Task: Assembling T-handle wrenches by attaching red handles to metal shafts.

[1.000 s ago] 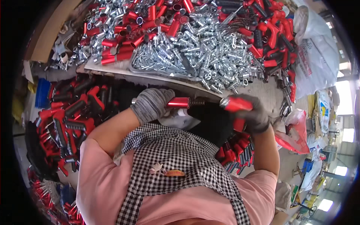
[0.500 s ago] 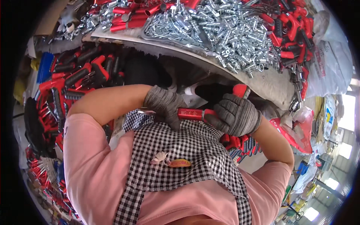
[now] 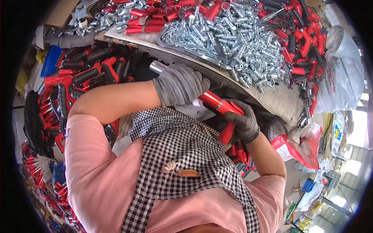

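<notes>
A red pistol-shaped hand tool [image 3: 213,100] lies slanted across the front of my body, above the checked apron [image 3: 178,143]. My left hand [image 3: 181,84], in a grey knit glove, is closed around its barrel. A bare silver tube end [image 3: 157,66] sticks out on the far left side of that hand. My right hand [image 3: 245,123], gloved too, is closed around the tool's other end, where a silver ring circles the barrel. The red handle [image 3: 227,134] points down toward the apron below my right fingers. Both palms hide the parts they cover.
Across the bench [image 3: 285,103] ahead lies a heap of small silver metal fittings [image 3: 248,46], with red tubes [image 3: 145,29] to its left. Red and black handles [image 3: 87,72] are piled at left, more [image 3: 303,42] at far right. Plastic bags [image 3: 342,77] hang at the right.
The tool has gone from nearly level to slanted, its left end raised away from my body. My left hand has moved up and forward; the red handle has swung from the far side to the near side.
</notes>
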{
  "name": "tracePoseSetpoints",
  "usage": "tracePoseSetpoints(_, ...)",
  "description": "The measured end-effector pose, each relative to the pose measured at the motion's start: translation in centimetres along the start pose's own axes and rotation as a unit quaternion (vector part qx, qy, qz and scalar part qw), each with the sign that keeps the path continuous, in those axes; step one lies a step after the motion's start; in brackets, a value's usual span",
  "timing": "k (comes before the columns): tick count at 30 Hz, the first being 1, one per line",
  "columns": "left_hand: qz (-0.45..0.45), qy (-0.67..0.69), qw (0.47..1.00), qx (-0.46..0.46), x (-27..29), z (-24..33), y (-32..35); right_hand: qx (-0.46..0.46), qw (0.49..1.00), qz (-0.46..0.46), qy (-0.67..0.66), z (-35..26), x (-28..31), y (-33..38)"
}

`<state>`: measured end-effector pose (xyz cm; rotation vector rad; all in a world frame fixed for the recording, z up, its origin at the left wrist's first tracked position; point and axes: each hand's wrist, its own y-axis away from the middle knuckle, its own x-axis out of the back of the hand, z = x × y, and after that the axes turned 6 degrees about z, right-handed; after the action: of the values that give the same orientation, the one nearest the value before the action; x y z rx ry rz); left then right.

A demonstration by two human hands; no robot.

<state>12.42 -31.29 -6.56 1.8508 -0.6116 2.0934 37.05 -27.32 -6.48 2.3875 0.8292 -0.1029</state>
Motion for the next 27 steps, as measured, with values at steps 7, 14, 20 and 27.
tracePoseSetpoints(7,-0.201,0.32,0.925,0.033,-0.7,0.1,-0.3,0.594,0.454,-0.098,0.657,-3.1,1.1,-0.2)
tracePoseSetpoints(14,-0.251,0.368,0.895,-0.021,-1.7,0.1,-0.4,0.589,0.521,-0.106,0.608,-2.0,1.2,0.3)
tracePoseSetpoints(20,-0.224,0.137,0.965,0.024,1.8,0.7,-0.9,0.192,0.951,-0.021,0.243,2.4,1.2,-0.7)
tracePoseSetpoints(27,0.047,-0.083,0.991,-0.095,1.5,-1.4,-0.1,-0.118,0.963,-0.126,-0.206,3.7,1.1,-2.0)
